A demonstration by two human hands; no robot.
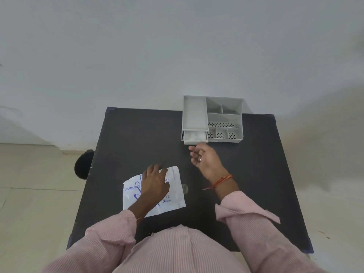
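Midway, my left grip [155, 182] lies flat on the glove packet [177, 186]; my right grip [204, 156], loose and empty, faces the part-open drawer [195, 137], probably to pull next.

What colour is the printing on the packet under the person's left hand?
Blue, on a white packet, seen clearly in the head view.

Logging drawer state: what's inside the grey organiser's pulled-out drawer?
The drawer is partly open; pale, whitish contents show in the exposed front part, too blurred to identify. The rest is hidden under the top tray of the organiser.
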